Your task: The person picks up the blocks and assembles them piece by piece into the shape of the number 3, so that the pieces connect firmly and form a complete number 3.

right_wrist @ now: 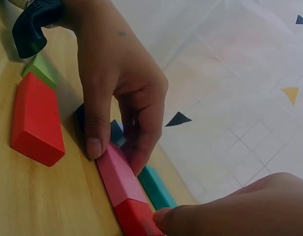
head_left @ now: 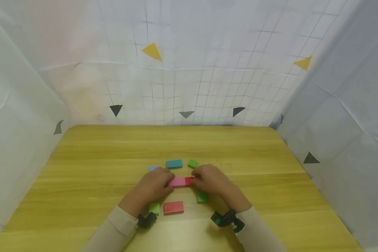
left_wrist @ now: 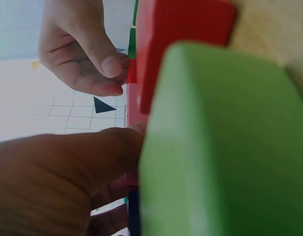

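A pink block (head_left: 177, 182) lies end to end with a smaller red block (head_left: 188, 181) in one row on the table. My left hand (head_left: 152, 183) pinches the pink block at its left part, thumb on the near side and fingers on the far side, as the right wrist view shows. At the row's other end my right hand (head_left: 211, 180) holds the small red block between thumb and curled fingers. A dark blue block (left_wrist: 134, 211) sits by the pink one's left end, mostly hidden under the left hand in the head view.
Beyond the row lie a teal block (head_left: 174, 164), a small green block (head_left: 193, 163) and a partly covered light blue block (head_left: 152, 168). Nearer are a larger red block (head_left: 173, 208), a light green block (head_left: 154, 209) and a green block (head_left: 202, 197). White sheets (head_left: 189, 63) enclose the table.
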A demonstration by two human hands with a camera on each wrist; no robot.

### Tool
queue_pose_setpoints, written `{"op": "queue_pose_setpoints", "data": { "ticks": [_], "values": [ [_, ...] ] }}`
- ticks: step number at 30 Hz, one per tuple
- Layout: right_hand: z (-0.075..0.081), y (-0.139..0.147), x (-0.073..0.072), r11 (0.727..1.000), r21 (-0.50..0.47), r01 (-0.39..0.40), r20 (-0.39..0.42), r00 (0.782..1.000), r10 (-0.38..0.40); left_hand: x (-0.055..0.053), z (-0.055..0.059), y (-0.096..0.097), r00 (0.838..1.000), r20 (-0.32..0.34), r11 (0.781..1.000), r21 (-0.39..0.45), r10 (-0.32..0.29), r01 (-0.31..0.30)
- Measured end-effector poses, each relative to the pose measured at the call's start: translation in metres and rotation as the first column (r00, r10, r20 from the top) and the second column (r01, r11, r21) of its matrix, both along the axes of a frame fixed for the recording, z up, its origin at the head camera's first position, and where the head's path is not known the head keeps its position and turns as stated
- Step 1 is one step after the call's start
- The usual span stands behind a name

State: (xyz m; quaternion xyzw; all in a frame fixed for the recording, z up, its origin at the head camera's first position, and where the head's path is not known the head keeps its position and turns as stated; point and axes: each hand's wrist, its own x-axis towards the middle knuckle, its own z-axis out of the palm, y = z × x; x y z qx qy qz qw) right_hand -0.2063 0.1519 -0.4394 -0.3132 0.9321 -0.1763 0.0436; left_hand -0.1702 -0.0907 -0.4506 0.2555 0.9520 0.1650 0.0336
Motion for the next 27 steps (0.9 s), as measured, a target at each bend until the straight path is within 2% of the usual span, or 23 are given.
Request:
{"op": "queue_pose_setpoints", "data": {
  "ticks": [6,9,16,21,27],
  "values": [
    [0.001,0.005,-0.003,0.991,-0.016,0.13,0.013,0.992,-0.129,0.0,0.001,0.001,1.0,0.014,1.0,-0.004,-0.003,0.003],
    [0.001,0.008,-0.006,0.985,-0.021,0.17,0.003,0.985,-0.17,0.001,0.001,0.001,1.0,0.015,1.0,0.006,-0.009,0.009],
    [-0.001,0.008,-0.015,0.979,-0.053,0.198,-0.072,0.977,-0.202,0.002,0.001,0.0,1.0,0.001,1.0,-0.002,0.006,-0.006],
    [-0.004,0.004,-0.021,0.966,-0.089,0.242,-0.077,0.966,-0.249,-0.001,-0.001,0.0,1.0,-0.001,1.0,-0.001,0.0,0.0],
    [-0.011,-0.002,-0.025,0.971,-0.059,0.231,-0.096,0.967,-0.236,-0.001,-0.001,0.001,1.0,0.016,1.0,-0.001,0.007,-0.007]
  ]
}}
